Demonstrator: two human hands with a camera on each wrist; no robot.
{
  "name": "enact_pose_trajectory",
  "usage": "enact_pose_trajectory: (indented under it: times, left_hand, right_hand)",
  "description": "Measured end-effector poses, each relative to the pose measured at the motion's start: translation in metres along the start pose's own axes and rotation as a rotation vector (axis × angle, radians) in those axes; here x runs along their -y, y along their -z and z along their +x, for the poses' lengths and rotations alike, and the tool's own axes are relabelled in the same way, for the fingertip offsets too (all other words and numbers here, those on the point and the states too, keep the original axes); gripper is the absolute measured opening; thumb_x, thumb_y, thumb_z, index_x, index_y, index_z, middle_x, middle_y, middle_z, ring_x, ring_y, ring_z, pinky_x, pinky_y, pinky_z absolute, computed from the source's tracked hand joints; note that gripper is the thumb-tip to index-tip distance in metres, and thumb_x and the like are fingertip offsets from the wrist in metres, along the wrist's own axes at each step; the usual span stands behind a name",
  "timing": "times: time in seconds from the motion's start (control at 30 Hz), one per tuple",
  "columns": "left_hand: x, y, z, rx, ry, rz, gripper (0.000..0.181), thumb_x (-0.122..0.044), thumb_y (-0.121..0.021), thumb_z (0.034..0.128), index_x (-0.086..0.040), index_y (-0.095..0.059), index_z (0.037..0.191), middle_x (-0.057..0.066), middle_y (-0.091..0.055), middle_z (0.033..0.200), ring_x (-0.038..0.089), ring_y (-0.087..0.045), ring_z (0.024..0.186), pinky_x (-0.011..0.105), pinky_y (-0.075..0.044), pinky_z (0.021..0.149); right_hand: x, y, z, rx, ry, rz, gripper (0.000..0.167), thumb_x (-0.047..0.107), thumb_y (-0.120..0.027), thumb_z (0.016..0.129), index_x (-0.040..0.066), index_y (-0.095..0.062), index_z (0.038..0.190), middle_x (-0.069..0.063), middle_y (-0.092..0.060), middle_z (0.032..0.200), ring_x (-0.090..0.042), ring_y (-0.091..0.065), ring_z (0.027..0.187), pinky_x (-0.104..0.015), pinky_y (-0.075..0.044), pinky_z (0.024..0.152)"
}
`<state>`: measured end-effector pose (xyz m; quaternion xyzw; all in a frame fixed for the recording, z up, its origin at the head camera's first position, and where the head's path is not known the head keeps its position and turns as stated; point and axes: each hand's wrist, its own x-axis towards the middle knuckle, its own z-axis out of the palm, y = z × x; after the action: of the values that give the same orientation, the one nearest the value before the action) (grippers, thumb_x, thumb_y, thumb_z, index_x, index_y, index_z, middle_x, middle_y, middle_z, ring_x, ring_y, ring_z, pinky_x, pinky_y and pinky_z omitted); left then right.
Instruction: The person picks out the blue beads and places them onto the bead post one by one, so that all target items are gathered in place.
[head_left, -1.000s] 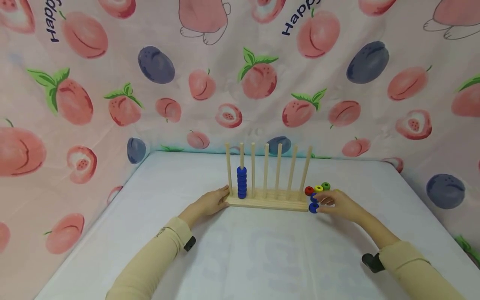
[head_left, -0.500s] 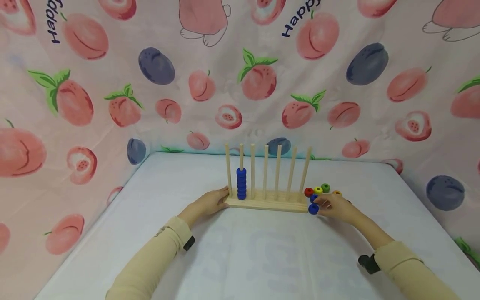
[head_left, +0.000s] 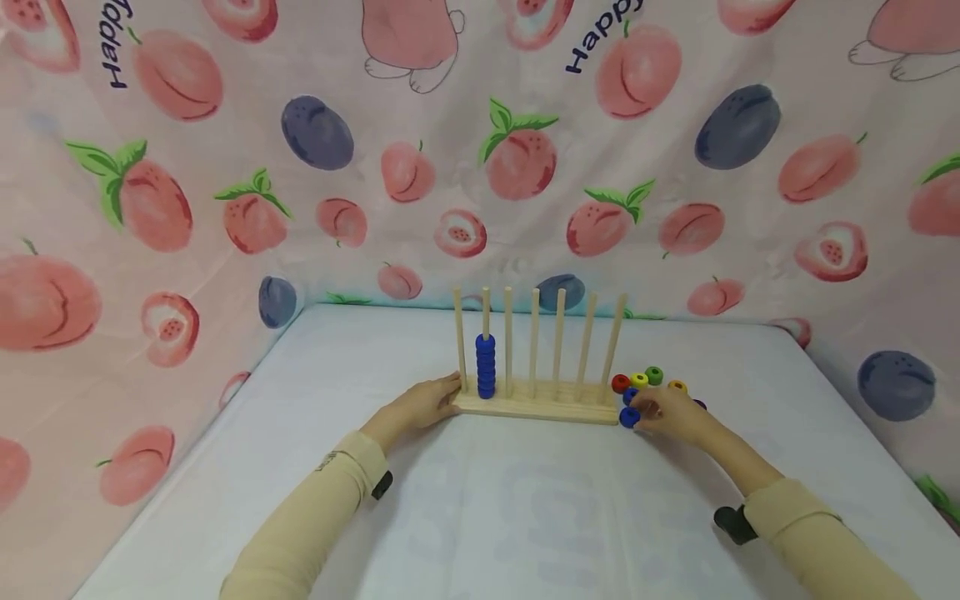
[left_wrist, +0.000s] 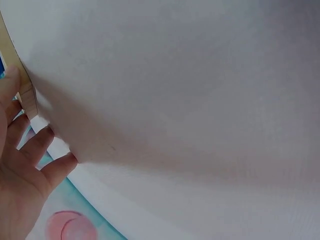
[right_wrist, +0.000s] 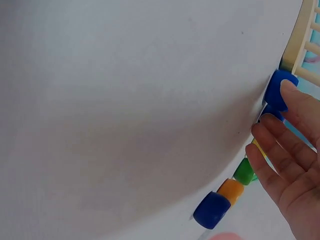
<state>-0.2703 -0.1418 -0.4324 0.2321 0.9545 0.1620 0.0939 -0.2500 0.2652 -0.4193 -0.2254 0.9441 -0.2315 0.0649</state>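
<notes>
A wooden peg stand (head_left: 536, 406) with a row of upright pegs stands on the table; a column of blue beads (head_left: 486, 367) sits on its second peg from the left. My left hand (head_left: 423, 403) grips the stand's left end, thumb on the near side in the left wrist view. Beyond the right end, my right hand (head_left: 675, 417) reaches over two loose blue beads. In the right wrist view its thumb touches the nearer blue bead (right_wrist: 279, 90), while the other fingers spread beside the second blue bead (right_wrist: 272, 113), which they partly hide.
Behind the right hand lie a red bead (head_left: 620, 383), a yellow bead (head_left: 639, 380), a green bead (head_left: 654, 375) and an orange bead (head_left: 678, 387). Another blue bead (right_wrist: 212, 210) lies farthest right. A fruit-patterned cloth (head_left: 525, 250) hangs behind the white table (head_left: 517, 500).
My right hand has shifted slightly left, closer to the two blue beads, uncovering the orange bead and the far blue bead. The left hand keeps its hold on the stand.
</notes>
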Motion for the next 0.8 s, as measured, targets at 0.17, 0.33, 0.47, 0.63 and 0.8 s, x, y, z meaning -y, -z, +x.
enact_pose_trajectory:
  times: [0.17,0.33,0.47,0.63,0.8]
  left_hand:
    - [-0.0002,0.0004,0.0012,-0.005,0.004,-0.001,0.056,-0.023,-0.056,0.0954,0.002,-0.037,0.142,0.015,-0.032,0.152,0.033,-0.038,0.136,0.043,-0.031,0.114]
    - [0.0008,0.0003,0.0031,-0.006,-0.011,0.002,0.055,-0.022,-0.056,0.095,0.003,-0.038,0.141,0.016,-0.033,0.151,0.035,-0.039,0.135,0.044,-0.032,0.114]
    - [0.002,-0.0005,0.0038,-0.002,-0.01,0.007,0.056,-0.022,-0.056,0.0949,0.004,-0.038,0.141,0.016,-0.033,0.151,0.034,-0.039,0.135,0.043,-0.032,0.114]
    - [0.0024,-0.001,0.0044,0.003,-0.017,0.001,0.056,-0.023,-0.056,0.0952,0.003,-0.038,0.141,0.016,-0.032,0.151,0.034,-0.038,0.135,0.043,-0.032,0.114]
    - [0.0018,0.0004,0.0033,-0.003,-0.026,0.004,0.056,-0.022,-0.056,0.095,0.004,-0.038,0.141,0.017,-0.034,0.15,0.034,-0.039,0.135,0.044,-0.032,0.113]
  right_hand:
    - [0.0015,0.0,0.0026,-0.007,-0.012,0.002,0.028,0.008,-0.074,0.079,-0.006,-0.064,0.101,-0.009,-0.065,0.088,-0.019,-0.058,0.079,-0.029,-0.053,0.067]
    - [0.0016,-0.0029,0.0036,-0.01,-0.033,-0.012,0.027,0.008,-0.074,0.079,-0.004,-0.065,0.101,-0.007,-0.064,0.087,-0.017,-0.057,0.078,-0.029,-0.053,0.067]
    - [0.002,-0.0044,0.0035,-0.02,-0.037,-0.021,0.024,0.008,-0.074,0.079,-0.003,-0.064,0.098,-0.007,-0.064,0.085,-0.016,-0.056,0.077,-0.029,-0.052,0.065]
    - [0.0036,-0.0045,0.0027,-0.02,-0.065,-0.03,0.023,0.008,-0.073,0.08,-0.002,-0.064,0.097,-0.006,-0.063,0.083,-0.015,-0.056,0.076,-0.028,-0.052,0.066]
    - [0.0043,-0.0036,0.0011,-0.012,-0.093,-0.031,0.024,0.008,-0.073,0.08,-0.003,-0.063,0.098,-0.007,-0.065,0.086,-0.015,-0.058,0.077,-0.03,-0.054,0.068]
